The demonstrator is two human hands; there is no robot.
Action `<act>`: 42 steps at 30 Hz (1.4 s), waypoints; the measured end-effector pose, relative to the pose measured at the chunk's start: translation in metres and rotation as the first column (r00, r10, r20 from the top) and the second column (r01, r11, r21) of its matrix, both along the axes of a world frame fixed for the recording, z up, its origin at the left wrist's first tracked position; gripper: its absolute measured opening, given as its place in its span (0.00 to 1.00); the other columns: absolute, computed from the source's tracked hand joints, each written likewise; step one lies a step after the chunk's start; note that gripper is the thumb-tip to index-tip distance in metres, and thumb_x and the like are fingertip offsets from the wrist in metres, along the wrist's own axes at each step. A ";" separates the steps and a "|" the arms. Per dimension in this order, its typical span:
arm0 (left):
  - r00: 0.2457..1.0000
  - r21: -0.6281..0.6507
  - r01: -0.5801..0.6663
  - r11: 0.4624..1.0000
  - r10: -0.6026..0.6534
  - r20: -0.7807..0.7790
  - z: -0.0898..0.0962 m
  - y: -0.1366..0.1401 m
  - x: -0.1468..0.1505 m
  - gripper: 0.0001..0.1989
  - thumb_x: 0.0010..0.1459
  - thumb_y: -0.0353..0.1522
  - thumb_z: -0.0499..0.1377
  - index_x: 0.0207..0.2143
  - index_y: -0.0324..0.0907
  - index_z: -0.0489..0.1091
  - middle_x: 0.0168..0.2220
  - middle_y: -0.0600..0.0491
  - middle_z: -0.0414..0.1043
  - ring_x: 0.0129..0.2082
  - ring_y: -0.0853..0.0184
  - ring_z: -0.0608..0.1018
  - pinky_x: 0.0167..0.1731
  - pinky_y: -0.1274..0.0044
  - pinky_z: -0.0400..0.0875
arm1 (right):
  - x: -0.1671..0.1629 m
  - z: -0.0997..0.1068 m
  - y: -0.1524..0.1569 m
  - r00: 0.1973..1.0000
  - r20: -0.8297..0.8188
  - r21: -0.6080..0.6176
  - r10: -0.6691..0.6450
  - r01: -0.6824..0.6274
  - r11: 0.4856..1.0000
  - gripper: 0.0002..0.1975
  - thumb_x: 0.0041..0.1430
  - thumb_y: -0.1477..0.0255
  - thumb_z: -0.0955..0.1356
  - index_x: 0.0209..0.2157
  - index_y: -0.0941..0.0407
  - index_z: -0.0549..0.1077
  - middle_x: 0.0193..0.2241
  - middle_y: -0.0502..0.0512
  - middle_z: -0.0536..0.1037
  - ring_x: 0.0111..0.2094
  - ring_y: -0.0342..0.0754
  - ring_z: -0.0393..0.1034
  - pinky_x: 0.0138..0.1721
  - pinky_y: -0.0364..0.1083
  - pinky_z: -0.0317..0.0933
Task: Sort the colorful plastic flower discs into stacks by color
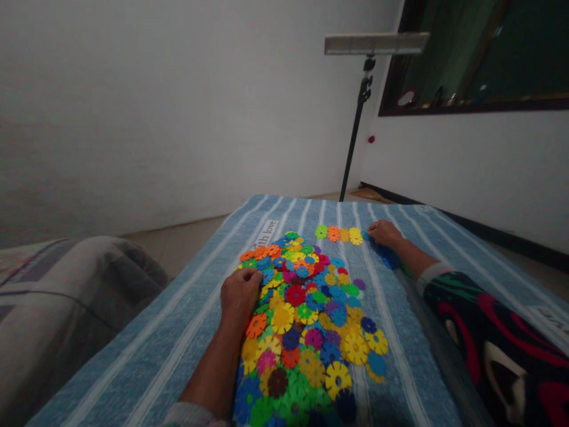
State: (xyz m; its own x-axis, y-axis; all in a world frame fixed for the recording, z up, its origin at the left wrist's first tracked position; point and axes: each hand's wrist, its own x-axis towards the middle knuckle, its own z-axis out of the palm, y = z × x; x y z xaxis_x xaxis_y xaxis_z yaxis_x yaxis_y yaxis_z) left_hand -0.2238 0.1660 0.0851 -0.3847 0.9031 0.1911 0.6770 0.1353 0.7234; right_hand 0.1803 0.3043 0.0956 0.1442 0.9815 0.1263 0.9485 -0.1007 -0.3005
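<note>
A heap of plastic snowflake building discs (311, 314) in many colours lies spread over the striped cloth. My left hand (241, 290) rests at the heap's left edge, its fingers curled in; whatever they may hold is hidden. Beyond the heap a short row of discs runs across: a green disc (321, 232), an orange disc (333, 233), then yellowish ones ending in a yellow disc (355, 236). At the row's right end my right hand (386, 233) pinches a blue disc (365, 235), partly covered by the fingers. Under the right wrist lies something blue (390, 258).
A blue-and-white striped cloth (186, 314) covers the table. Behind its far edge stands a black pole (353, 139) carrying a flat light panel (377, 44). Grey fabric (80, 302) bulges at the left. A dark-framed window (484, 53) is at upper right.
</note>
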 end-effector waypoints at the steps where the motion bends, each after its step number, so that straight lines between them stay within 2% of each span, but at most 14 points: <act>1: 1.000 -0.002 0.000 1.000 0.000 -0.005 0.001 0.000 0.000 0.14 0.48 0.40 0.55 0.28 0.43 0.77 0.31 0.52 0.79 0.33 0.61 0.78 0.36 0.73 0.68 | 0.000 0.000 0.000 1.000 0.006 -0.001 0.001 -0.001 1.000 0.11 0.58 0.74 0.67 0.36 0.57 0.84 0.19 0.52 0.77 0.25 0.45 0.72 0.28 0.40 0.58; 4: 1.000 -0.003 0.002 1.000 -0.002 -0.021 0.002 -0.001 0.000 0.14 0.49 0.40 0.54 0.27 0.43 0.77 0.31 0.52 0.79 0.33 0.61 0.78 0.36 0.73 0.68 | -0.002 0.000 -0.001 1.000 0.026 0.009 -0.005 0.005 1.000 0.11 0.57 0.74 0.68 0.35 0.56 0.84 0.24 0.54 0.80 0.29 0.45 0.74 0.29 0.40 0.58; 10: 1.000 0.005 -0.002 1.000 0.002 -0.005 0.001 -0.001 0.000 0.14 0.50 0.40 0.55 0.27 0.44 0.77 0.29 0.53 0.79 0.32 0.60 0.78 0.34 0.73 0.69 | -0.002 0.002 -0.007 0.997 0.047 0.078 -0.053 0.049 0.996 0.11 0.56 0.73 0.68 0.36 0.53 0.84 0.40 0.57 0.83 0.40 0.50 0.76 0.32 0.40 0.61; 15: 1.000 0.004 0.007 1.000 -0.007 -0.005 0.001 -0.001 0.000 0.14 0.50 0.39 0.55 0.27 0.44 0.78 0.29 0.52 0.79 0.34 0.60 0.78 0.35 0.73 0.69 | -0.007 0.009 -0.016 0.997 0.044 0.131 -0.067 0.061 0.990 0.11 0.57 0.73 0.68 0.35 0.54 0.84 0.40 0.58 0.83 0.42 0.52 0.76 0.34 0.41 0.62; 18: 1.000 0.006 0.011 1.000 -0.011 -0.010 0.002 -0.001 0.000 0.14 0.49 0.39 0.54 0.28 0.44 0.78 0.32 0.51 0.80 0.35 0.60 0.79 0.36 0.73 0.69 | -0.023 0.016 -0.024 0.999 0.032 0.147 0.013 -0.018 0.989 0.12 0.57 0.73 0.67 0.36 0.54 0.84 0.38 0.57 0.84 0.40 0.50 0.76 0.35 0.40 0.61; 21: 1.000 -0.002 0.015 1.000 -0.015 -0.010 0.002 -0.001 0.000 0.14 0.49 0.39 0.54 0.29 0.44 0.78 0.33 0.51 0.80 0.35 0.60 0.79 0.37 0.73 0.69 | -0.051 0.022 -0.035 0.981 -0.060 0.084 0.183 -0.178 0.981 0.12 0.58 0.72 0.67 0.38 0.57 0.84 0.29 0.56 0.82 0.32 0.47 0.75 0.32 0.40 0.61; 24: 1.000 0.001 0.009 1.000 -0.009 -0.011 0.002 -0.001 0.001 0.14 0.49 0.39 0.54 0.29 0.44 0.78 0.33 0.51 0.80 0.35 0.60 0.79 0.38 0.73 0.69 | -0.082 0.026 -0.047 0.904 -0.194 0.002 0.382 -0.389 0.921 0.11 0.58 0.72 0.68 0.36 0.59 0.83 0.19 0.51 0.77 0.22 0.43 0.71 0.29 0.40 0.59; 27: 1.000 -0.001 0.002 1.000 -0.002 -0.015 0.002 -0.001 0.001 0.14 0.50 0.39 0.54 0.29 0.44 0.78 0.33 0.51 0.80 0.35 0.59 0.79 0.37 0.73 0.69 | -0.109 0.027 -0.058 0.825 -0.277 -0.035 0.494 -0.522 0.852 0.10 0.56 0.72 0.68 0.34 0.59 0.83 0.15 0.48 0.74 0.19 0.42 0.68 0.27 0.40 0.58; 29: 1.000 -0.006 0.007 1.000 -0.007 -0.014 0.002 -0.001 0.001 0.14 0.50 0.39 0.54 0.28 0.44 0.78 0.32 0.51 0.80 0.35 0.59 0.79 0.37 0.73 0.70 | -0.124 0.028 -0.062 0.798 -0.267 -0.023 0.540 -0.566 0.824 0.10 0.56 0.73 0.69 0.36 0.58 0.83 0.17 0.48 0.76 0.21 0.42 0.68 0.27 0.40 0.57; 32: 1.000 -0.001 0.009 1.000 -0.009 -0.008 0.003 -0.002 0.001 0.13 0.50 0.38 0.55 0.28 0.44 0.78 0.32 0.51 0.80 0.35 0.59 0.79 0.37 0.73 0.69 | -0.141 0.030 -0.065 0.782 -0.167 0.004 0.600 -0.608 0.794 0.10 0.56 0.71 0.70 0.38 0.57 0.83 0.26 0.51 0.80 0.27 0.44 0.71 0.29 0.40 0.57; 35: 1.000 0.003 0.000 1.000 0.000 0.001 0.003 -0.002 0.002 0.13 0.50 0.38 0.55 0.28 0.44 0.78 0.32 0.51 0.80 0.35 0.60 0.79 0.37 0.73 0.69 | -0.154 0.030 -0.066 0.786 -0.064 -0.034 0.615 -0.618 0.785 0.11 0.55 0.66 0.71 0.39 0.55 0.83 0.32 0.53 0.82 0.33 0.47 0.73 0.30 0.41 0.57; 38: 1.000 0.005 0.000 1.000 0.000 0.016 0.002 -0.002 0.002 0.13 0.49 0.38 0.55 0.28 0.44 0.78 0.31 0.52 0.80 0.35 0.60 0.79 0.36 0.73 0.69 | -0.162 0.029 -0.069 0.792 0.007 -0.082 0.611 -0.608 0.789 0.08 0.55 0.67 0.72 0.36 0.53 0.83 0.32 0.53 0.82 0.33 0.49 0.72 0.30 0.42 0.55; 42: 1.000 0.012 0.000 1.000 0.000 0.024 0.000 -0.001 0.002 0.14 0.50 0.39 0.55 0.29 0.44 0.78 0.32 0.51 0.80 0.35 0.60 0.79 0.35 0.73 0.69 | -0.167 0.029 -0.074 0.785 0.020 -0.071 0.619 -0.616 0.784 0.08 0.57 0.69 0.70 0.28 0.54 0.82 0.26 0.52 0.80 0.31 0.47 0.70 0.29 0.42 0.51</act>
State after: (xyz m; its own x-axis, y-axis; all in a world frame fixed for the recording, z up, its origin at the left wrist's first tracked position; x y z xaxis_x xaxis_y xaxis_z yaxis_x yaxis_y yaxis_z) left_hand -0.2219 0.1645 0.0853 -0.3894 0.9006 0.1929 0.6596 0.1266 0.7409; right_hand 0.0130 0.2299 0.1244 -0.4990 0.8645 0.0597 0.8248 0.4950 -0.2732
